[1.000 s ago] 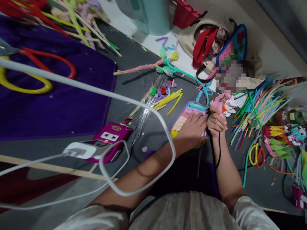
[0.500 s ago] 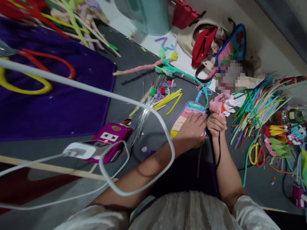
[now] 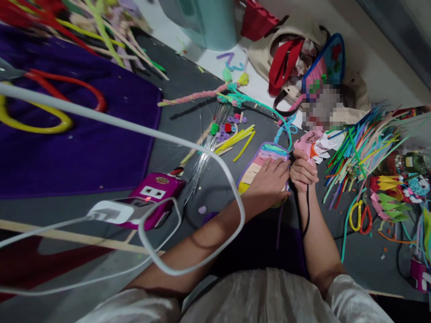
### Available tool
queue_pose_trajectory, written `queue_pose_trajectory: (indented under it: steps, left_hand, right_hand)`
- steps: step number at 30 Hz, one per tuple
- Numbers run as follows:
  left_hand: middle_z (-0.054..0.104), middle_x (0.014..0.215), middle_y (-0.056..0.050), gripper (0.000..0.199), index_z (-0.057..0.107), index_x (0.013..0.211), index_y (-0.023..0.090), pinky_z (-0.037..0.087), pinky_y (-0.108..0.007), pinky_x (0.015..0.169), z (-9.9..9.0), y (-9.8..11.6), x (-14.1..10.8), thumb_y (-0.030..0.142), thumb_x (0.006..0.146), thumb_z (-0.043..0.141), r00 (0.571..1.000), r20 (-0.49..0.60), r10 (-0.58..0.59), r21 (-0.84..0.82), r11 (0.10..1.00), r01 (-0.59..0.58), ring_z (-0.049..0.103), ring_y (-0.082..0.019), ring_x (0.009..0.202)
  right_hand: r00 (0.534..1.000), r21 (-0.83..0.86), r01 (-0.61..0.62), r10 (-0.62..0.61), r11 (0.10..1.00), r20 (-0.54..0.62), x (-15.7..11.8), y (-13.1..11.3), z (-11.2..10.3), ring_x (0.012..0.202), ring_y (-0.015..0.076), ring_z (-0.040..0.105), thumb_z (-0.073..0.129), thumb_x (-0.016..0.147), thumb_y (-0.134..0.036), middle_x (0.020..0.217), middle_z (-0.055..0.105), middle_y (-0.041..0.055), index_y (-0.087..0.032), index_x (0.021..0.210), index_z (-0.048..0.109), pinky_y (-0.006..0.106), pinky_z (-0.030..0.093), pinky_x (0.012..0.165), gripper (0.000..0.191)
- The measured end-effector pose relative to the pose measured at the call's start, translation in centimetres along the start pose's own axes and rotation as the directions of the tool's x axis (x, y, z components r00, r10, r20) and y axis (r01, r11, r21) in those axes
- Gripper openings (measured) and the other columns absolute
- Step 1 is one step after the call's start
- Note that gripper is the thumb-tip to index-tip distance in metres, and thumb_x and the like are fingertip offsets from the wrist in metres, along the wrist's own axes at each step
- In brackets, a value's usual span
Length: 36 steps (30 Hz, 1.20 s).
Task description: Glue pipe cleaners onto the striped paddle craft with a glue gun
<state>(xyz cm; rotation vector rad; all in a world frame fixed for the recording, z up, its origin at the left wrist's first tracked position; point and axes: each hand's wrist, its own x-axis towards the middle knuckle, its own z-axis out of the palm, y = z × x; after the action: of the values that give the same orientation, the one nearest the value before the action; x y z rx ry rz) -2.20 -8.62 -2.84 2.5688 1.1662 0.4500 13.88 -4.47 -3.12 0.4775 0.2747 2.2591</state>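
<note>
My left hand (image 3: pixel 267 181) lies flat with its fingers stretched over a striped fuzzy piece (image 3: pixel 254 166), coloured blue, pink, cream and yellow with a purple edge. Close to its right side, my right hand (image 3: pixel 304 172) is closed round a pink tool (image 3: pixel 306 142) from which a black cord runs down past the wrist. The tool's tip is not clearly visible. A turquoise and blue twisted strand (image 3: pixel 279 134) leads up from the piece's top end to a braided pink and green stem (image 3: pixel 202 96).
A magenta power socket (image 3: pixel 153 193) with a white charger lies left of the arms; its white cable (image 3: pixel 215 152) loops across the view. Scissors (image 3: pixel 360 217), pipe cleaners (image 3: pixel 363 148) and a cloth bag (image 3: pixel 286 31) are at the right. Purple cloth (image 3: pixel 111 157) covers the left.
</note>
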Motion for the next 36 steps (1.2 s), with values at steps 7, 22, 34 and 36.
queue_pose_trajectory:
  steps: [7,22,34,36]
  left_hand:
    - [0.054,0.158,-0.022,0.064,0.055,0.145,0.007,0.033,-0.059,0.126,-0.14,0.11,0.03,0.045,0.096,0.07,1.0,0.011,-0.01,-0.01,1.0,0.01,0.045,-0.039,0.15]
    - [0.053,0.158,-0.021,0.064,0.057,0.144,0.009,0.033,-0.059,0.126,-0.12,0.01,0.1,0.046,0.095,0.072,0.999,0.031,-0.009,-0.016,1.0,0.01,0.045,-0.039,0.15]
    - [0.052,0.159,-0.023,0.063,0.057,0.143,0.01,0.033,-0.058,0.126,0.29,-0.19,0.0,0.049,0.096,0.069,1.0,0.0,-0.01,-0.027,1.0,0.01,0.045,-0.038,0.15]
    - [0.051,0.16,-0.024,0.063,0.057,0.143,0.01,0.033,-0.057,0.126,0.26,-0.21,-0.03,0.049,0.096,0.069,1.0,0.0,-0.012,-0.024,1.0,0.012,0.045,-0.038,0.151]
  right_hand:
    - [0.996,-0.053,-0.033,0.038,0.998,0.086,0.25,0.41,0.11,0.041,0.0081,0.058,0.047,0.102,-0.013,0.055,0.049,-0.0132,-0.026,0.093,0.037,0.011,0.037,0.036,0.019]
    - [0.995,-0.057,-0.013,0.019,0.998,0.1,0.11,0.49,0.12,0.041,0.0085,0.058,0.044,0.103,-0.013,0.056,0.049,-0.0127,-0.025,0.095,0.037,0.012,0.037,0.034,0.016]
    - [1.0,-0.085,0.001,0.001,0.996,0.022,-0.25,-0.01,0.06,0.036,0.0096,0.057,0.044,0.103,-0.013,0.051,0.05,-0.0134,-0.025,0.092,0.038,0.012,0.036,0.032,0.017]
    - [0.999,-0.094,0.003,0.0,0.996,0.034,-0.2,0.04,-0.01,0.036,0.0095,0.057,0.044,0.103,-0.014,0.05,0.049,-0.0133,-0.026,0.091,0.038,0.012,0.037,0.033,0.018]
